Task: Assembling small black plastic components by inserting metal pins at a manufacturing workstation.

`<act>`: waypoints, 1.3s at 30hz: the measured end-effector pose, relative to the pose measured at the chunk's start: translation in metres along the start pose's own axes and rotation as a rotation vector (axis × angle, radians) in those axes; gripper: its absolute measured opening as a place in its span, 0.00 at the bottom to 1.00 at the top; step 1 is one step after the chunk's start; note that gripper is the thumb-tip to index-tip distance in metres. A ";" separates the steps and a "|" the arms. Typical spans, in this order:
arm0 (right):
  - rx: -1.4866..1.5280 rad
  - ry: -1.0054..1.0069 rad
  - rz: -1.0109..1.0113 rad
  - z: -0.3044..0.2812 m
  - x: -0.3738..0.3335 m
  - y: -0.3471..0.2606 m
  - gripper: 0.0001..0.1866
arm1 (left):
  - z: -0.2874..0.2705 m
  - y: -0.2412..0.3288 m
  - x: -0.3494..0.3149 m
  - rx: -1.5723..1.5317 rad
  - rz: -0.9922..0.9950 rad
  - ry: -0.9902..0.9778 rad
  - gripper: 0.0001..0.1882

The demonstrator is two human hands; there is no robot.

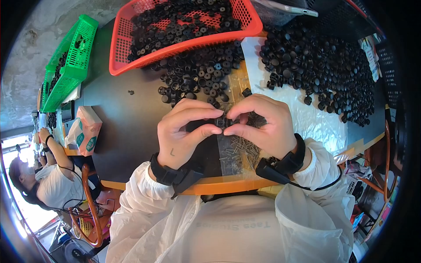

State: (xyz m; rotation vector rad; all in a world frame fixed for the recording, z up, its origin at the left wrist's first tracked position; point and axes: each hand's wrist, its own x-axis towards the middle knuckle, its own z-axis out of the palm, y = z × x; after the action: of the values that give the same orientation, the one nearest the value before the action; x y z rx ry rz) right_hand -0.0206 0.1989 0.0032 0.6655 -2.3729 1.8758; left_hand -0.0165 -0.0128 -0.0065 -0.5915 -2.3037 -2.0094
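Black plastic, a small part (223, 122) sits at the centre of the frame, pinched between both hands just above the table; too dark and covered to tell whether it's one piece or two pressed together. Main risk, in my judgement: it slips, since only fingertips hold it and it's tiny. A drop would likely land in the screws (239, 151) right below, or among the black rings (197, 83) just above centre, and be hard to pick out from those lookalikes. Uneven push from the two sides could also tilt it or make it pop out. The right wrist strap (291, 163) hangs low near the screws, so a careless sweep could scatter some toward the table edge (215, 187) at lower centre. Black caps (315, 74) at upper right spread loosely over a plastic sheet (322, 129); a wide elbow swing might roll a few off. Pose: left hand (182, 131) comes in from lower left, thumb and forefinger closed on the part, other fingers curled behind. Right hand (265, 125) mirrors it from lower right, thumb under, forefinger arched over, also gripping. Fingertips nearly meet; both wrists bend inward, forearms angled up from the bottom.
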 end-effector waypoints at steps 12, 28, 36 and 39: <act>0.045 0.023 0.009 0.000 0.002 0.001 0.13 | 0.000 -0.001 0.005 0.115 0.080 -0.024 0.17; 0.219 0.041 0.008 0.001 0.001 0.002 0.12 | 0.005 0.001 0.001 0.031 0.057 0.021 0.18; 0.293 -0.030 0.118 -0.001 0.001 0.004 0.13 | 0.002 0.007 0.004 0.179 0.084 -0.012 0.17; 0.316 -0.068 0.191 -0.001 0.005 -0.002 0.14 | 0.003 0.004 0.006 0.269 0.257 -0.043 0.17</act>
State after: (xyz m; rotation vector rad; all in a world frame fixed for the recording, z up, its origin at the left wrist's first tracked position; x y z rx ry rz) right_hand -0.0252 0.1978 0.0065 0.5428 -2.2719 2.3770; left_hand -0.0203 -0.0079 -0.0015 -0.8640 -2.3249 -1.5597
